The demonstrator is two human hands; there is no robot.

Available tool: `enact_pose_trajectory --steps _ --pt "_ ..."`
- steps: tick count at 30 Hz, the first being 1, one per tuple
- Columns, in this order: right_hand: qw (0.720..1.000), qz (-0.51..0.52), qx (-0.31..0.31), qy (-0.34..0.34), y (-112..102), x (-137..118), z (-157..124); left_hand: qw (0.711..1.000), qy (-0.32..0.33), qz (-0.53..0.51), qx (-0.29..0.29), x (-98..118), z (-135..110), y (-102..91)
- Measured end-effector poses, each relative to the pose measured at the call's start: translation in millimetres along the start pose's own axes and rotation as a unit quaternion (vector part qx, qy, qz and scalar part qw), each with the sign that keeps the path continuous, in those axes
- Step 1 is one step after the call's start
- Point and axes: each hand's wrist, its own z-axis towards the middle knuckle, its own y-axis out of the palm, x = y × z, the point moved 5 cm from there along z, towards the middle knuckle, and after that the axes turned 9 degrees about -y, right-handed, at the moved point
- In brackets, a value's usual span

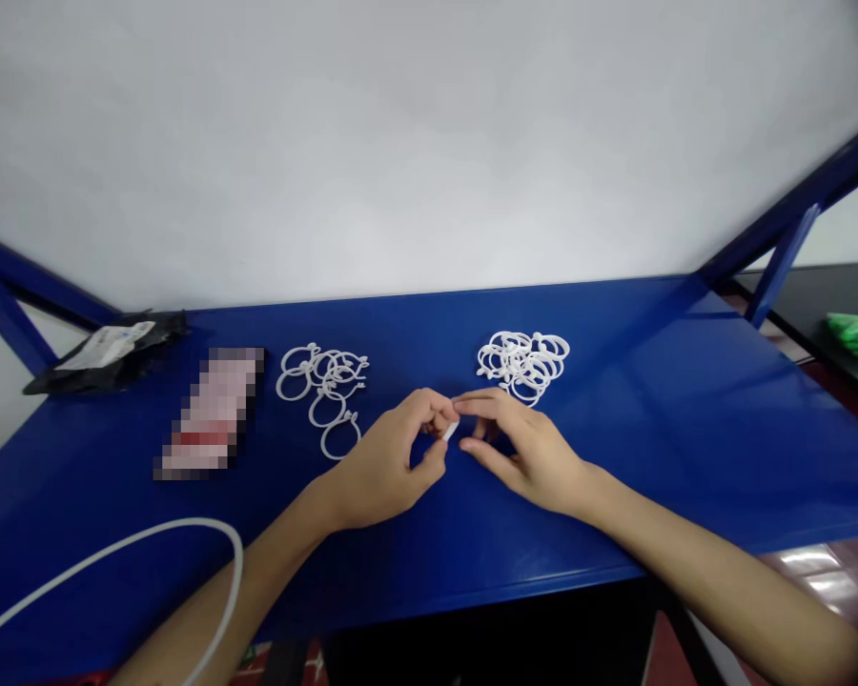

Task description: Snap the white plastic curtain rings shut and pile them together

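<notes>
My left hand (393, 465) is closed in a pinch, with a small white piece (451, 431) between thumb and fingers. It looks like part of a white plastic ring, mostly hidden by the fingers. Close on its right is my right hand (533, 448), thumb and fingers apart, the forefinger tip reaching to the left fingertips. Beyond it lies a heap of white plastic rings (519, 362) with small knobs at their ends. More white plastic rings (341, 439), some with their ends parted, are spread loosely to the left of my left hand.
All this lies on a blue table (429, 572) against a pale wall. A pixelated flat item (214, 410) and a black plastic bag (107, 353) with a white label are at the left. A white cable (150, 529) loops over my left forearm. Blue frame bars (779, 267) rise at the sides.
</notes>
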Motion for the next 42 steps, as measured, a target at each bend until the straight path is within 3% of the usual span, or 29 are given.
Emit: enact_pose_trajectory --steps 3,8,12,17,24,30,34,38,42 --pt "0.997 0.05 0.002 0.059 6 6 -3 1.0 -0.008 -0.025 -0.016 -3 -1 4.7" --pt "0.978 0.16 0.056 0.125 5 10 -2 0.994 -0.044 -0.078 0.057 -18 3 -0.2" --pt "0.968 0.196 0.075 0.137 3 9 -1 0.993 -0.07 -0.043 0.082 -24 9 -3.8" --pt "0.981 0.141 0.073 0.113 0 9 -1 0.994 -0.047 0.009 0.098 -21 11 -6.6" --pt "0.994 0.061 0.056 0.067 -1 5 0 0.989 0.036 0.081 0.117 -11 6 1.7" --pt "0.999 0.028 0.016 0.026 2 0 -3 0.956 0.144 0.179 0.183 -6 -3 11.9" --pt "1.0 -0.009 -0.018 0.002 4 -2 -5 0.938 0.192 0.212 0.193 -5 -4 17.0" --pt "0.999 -0.051 -0.007 0.004 1 -1 -1 0.93 0.177 0.273 0.169 -5 -1 14.1" --pt "0.987 -0.161 0.013 0.012 -13 7 3 0.907 0.083 0.374 0.174 -12 5 -3.4"
